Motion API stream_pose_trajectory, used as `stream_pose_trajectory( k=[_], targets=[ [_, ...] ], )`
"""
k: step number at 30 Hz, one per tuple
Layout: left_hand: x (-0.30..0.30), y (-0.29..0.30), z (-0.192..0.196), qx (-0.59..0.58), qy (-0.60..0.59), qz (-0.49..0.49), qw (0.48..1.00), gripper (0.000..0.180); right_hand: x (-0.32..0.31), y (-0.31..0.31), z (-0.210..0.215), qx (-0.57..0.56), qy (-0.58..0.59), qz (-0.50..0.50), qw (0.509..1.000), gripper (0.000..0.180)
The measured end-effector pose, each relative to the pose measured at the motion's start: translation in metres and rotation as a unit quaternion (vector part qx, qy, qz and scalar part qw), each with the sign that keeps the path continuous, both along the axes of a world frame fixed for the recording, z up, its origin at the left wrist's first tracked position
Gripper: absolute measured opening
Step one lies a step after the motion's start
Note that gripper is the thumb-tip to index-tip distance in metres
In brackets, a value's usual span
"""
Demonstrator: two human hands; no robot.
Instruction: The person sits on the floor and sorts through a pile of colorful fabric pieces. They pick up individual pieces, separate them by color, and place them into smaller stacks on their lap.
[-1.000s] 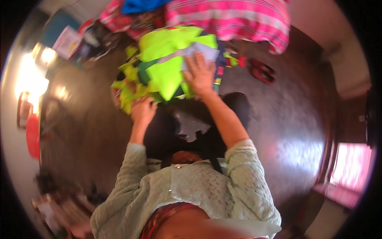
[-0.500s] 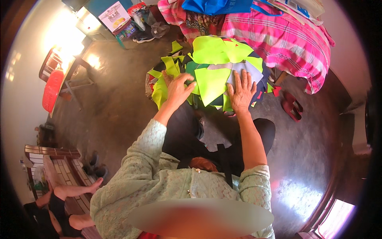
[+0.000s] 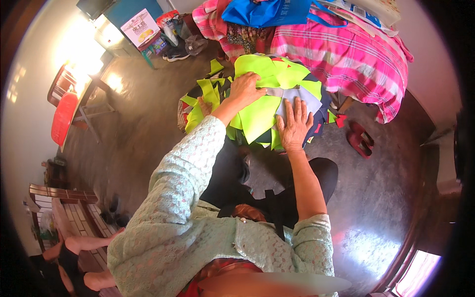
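A heap of bright yellow-green fabric pieces (image 3: 258, 118), mixed with dark and green ones, lies low in front of me. My left hand (image 3: 244, 89) is on the upper left of the heap, fingers bent over the yellow-green cloth and thumb apart from them. No piece shows lifted in it. Beside its thumb lies a small grey scrap (image 3: 273, 92). My right hand (image 3: 295, 123) rests flat with spread fingers on a pale grey-lavender fabric piece (image 3: 308, 100). Left of the heap, beside my left wrist, is a skin-coloured shape (image 3: 204, 106) that I cannot make out.
Behind the heap hangs a pink plaid cloth (image 3: 341, 64) with a blue bag (image 3: 269, 12) on top. Dark red slippers (image 3: 360, 140) lie on the floor to the right, near red scraps (image 3: 340, 121). A red chair (image 3: 64, 119) stands left. Another person's legs (image 3: 89, 245) show at lower left.
My left hand has moved right and farther away, from above the left side of the heap onto its upper yellow-green cloth. My right hand stays flat on the pale grey piece.
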State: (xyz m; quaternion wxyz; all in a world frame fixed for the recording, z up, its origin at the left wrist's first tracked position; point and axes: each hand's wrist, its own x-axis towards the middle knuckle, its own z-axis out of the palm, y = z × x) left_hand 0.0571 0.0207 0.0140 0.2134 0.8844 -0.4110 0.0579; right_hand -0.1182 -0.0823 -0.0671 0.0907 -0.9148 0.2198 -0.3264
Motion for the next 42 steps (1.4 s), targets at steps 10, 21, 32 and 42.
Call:
stream_pose_trajectory(
  k=[10, 21, 32, 42],
  targets=[
    [0.028, 0.007, -0.005, -0.053, 0.007, -0.031, 0.998, 0.027, 0.0, 0.003, 0.005, 0.008, -0.004, -0.001, 1.0, 0.056],
    [0.055, -0.013, 0.032, -0.183, 0.042, 0.032, 0.982, 0.032, 0.0, 0.001, 0.005, 0.003, -0.018, 0.0, 1.0, 0.056],
    [-0.013, -0.005, 0.037, -0.095, 0.075, -0.129, 0.984, 0.027, -0.002, 0.001, 0.005, 0.009, -0.011, -0.004, 1.0, 0.056],
    [0.003, 0.0, 0.035, -0.225, 0.017, -0.037, 0.974, 0.027, -0.001, 0.001, 0.004, 0.003, -0.005, -0.005, 1.0, 0.056]
  ],
)
